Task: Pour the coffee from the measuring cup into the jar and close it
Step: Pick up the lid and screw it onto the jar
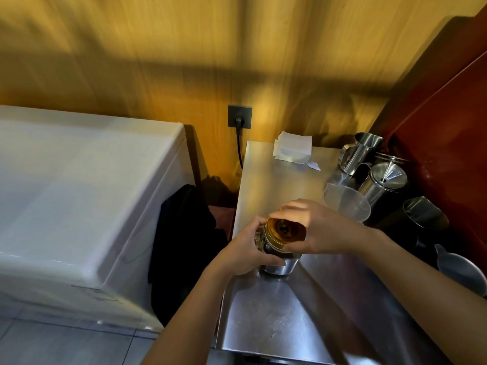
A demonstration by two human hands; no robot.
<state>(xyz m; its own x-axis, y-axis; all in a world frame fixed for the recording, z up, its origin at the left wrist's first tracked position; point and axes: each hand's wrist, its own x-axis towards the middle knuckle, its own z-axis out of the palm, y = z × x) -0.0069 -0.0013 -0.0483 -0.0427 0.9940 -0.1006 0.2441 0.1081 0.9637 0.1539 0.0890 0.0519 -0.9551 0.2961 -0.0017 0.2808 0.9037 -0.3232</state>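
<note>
A glass jar (pixel 279 264) holding dark coffee stands on the steel counter (pixel 276 312). My left hand (pixel 243 252) grips the jar's side from the left. A gold metal lid (pixel 283 233) sits on the jar's mouth, and my right hand (pixel 313 229) holds it from above and the right with fingers curled around its rim. Whether the lid is fully seated cannot be told. The clear plastic measuring cup (pixel 347 205) stands just behind my right hand, looking empty.
Steel pitchers (pixel 359 152) and a lidded steel pot (pixel 382 184) crowd the counter's right side, with a dark cup (pixel 424 214) and a grey jug (pixel 458 267) nearer. Folded white napkins (pixel 292 150) lie at the back. A white chest appliance (pixel 79 193) stands to the left.
</note>
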